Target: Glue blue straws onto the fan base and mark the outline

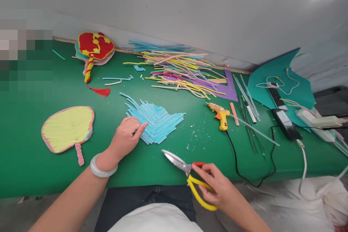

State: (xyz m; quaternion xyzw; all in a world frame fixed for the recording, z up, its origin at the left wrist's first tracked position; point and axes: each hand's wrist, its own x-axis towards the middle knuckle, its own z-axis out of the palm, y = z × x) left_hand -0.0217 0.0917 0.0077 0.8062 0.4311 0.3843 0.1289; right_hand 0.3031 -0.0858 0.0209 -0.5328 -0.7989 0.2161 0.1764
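Observation:
My left hand [127,134], with a pale bangle at its wrist, is closed at the left edge of a light blue leaf-shaped piece [160,121] made of pipe cleaners. Its fingers are curled and its thumb lies along the blue strands. The piece rests flat on the green table, with several loose ends sticking out at its upper left. In my right hand [210,185] is a pair of scissors [176,161] with red and yellow handles. Their blades look closed and point up and left, below the blue piece and apart from it.
A pile of coloured pipe cleaners [182,67] lies at the back. A yellow fan shape [67,129] and a red fan [98,46] sit on the left. To the right are a corded glue gun [221,116], clear sticks [246,94], a phone [285,123] and a power strip [315,125].

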